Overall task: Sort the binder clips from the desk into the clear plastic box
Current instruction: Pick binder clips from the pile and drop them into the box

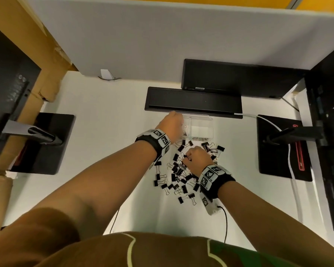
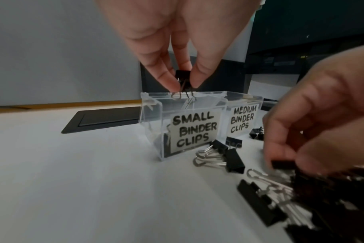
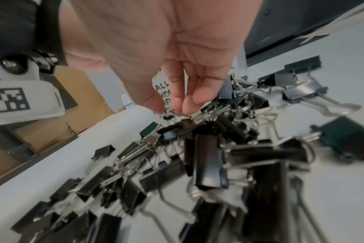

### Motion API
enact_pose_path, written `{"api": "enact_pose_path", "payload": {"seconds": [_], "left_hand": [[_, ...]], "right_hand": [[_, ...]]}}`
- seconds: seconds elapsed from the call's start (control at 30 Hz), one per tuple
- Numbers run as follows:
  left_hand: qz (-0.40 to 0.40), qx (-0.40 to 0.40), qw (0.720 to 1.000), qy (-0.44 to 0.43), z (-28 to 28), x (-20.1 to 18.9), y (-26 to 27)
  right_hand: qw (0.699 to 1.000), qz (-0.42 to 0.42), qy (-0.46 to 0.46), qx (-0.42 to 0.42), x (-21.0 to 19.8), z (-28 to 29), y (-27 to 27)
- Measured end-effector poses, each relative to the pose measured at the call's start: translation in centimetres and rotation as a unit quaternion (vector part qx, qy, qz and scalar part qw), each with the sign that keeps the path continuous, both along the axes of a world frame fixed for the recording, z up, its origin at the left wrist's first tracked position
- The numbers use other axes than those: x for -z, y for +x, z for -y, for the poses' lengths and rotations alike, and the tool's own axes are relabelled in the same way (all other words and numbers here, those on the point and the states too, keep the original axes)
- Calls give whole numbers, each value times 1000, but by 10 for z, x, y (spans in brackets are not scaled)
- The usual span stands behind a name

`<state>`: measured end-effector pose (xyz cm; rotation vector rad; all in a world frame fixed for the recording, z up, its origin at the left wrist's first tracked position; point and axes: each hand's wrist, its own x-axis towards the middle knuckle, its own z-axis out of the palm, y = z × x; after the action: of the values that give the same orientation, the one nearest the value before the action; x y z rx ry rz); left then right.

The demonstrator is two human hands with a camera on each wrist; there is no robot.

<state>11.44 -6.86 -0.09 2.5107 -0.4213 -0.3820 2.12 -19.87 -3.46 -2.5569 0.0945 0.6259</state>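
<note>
The left hand [image 2: 177,41] pinches one small black binder clip [image 2: 182,77] between thumb and fingertips, just above the open top of the clear plastic box with two compartments [image 2: 156,115]. The clip hangs over the compartment labelled "SMALL BINDER CLIPS", its black body on top and its silver wire handles pointing down, so its long axis is about vertical. The handle loops are level with the rim.

The right hand [image 3: 177,74] reaches into the pile of black binder clips with silver wire handles [image 1: 181,170] on the white desk [image 1: 104,151], near the box front. Its fingertips are closed together on the wire handle of a small clip at the pile's top (which clip exactly is hard to tell, the picture is blurred).

I judge such clips light, stiff and a little slippery on the painted steel. The wire handles hook easily into each other, so it is better to hold the body by its flat sides.
</note>
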Motion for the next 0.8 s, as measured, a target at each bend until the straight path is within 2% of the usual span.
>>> {"api": "enact_pose_path", "payload": {"seconds": [0.07,0.23,0.33,0.43,0.5,0.53,0.6,0.63,0.67,0.73,0.77,0.8], "left_hand": [[7,12,1000,12,-1,3,-3],[99,82,991,21,-1,12,-29],[60,126,989,44,1,21,-50],[-5,157,982,101,-3,31,-61],[-33,164,979,120,-10,36,-65],[-43,156,979,121,-13,38,-67],[-46,140,982,122,-19,40,-68],[-41,138,982,125,-21,40,-69],[-32,140,981,128,-23,40,-68],[-11,150,981,123,-23,39,-67],[-2,157,981,114,-22,38,-66],[1,167,980,105,-19,39,-65]], "right_hand": [[1000,10,22,14,1,5,0],[997,23,72,31,2,13,2],[993,45,98,58,-1,15,2],[983,28,118,135,-1,22,6],[957,-21,200,210,-2,26,11],[929,-49,261,256,-4,28,14],[851,-92,388,343,-14,28,18],[824,-98,419,370,-18,27,19],[810,-100,431,384,-22,26,20],[806,-109,430,393,-21,24,23],[814,-114,419,385,-21,23,24],[845,-105,385,356,-16,22,25]]}}
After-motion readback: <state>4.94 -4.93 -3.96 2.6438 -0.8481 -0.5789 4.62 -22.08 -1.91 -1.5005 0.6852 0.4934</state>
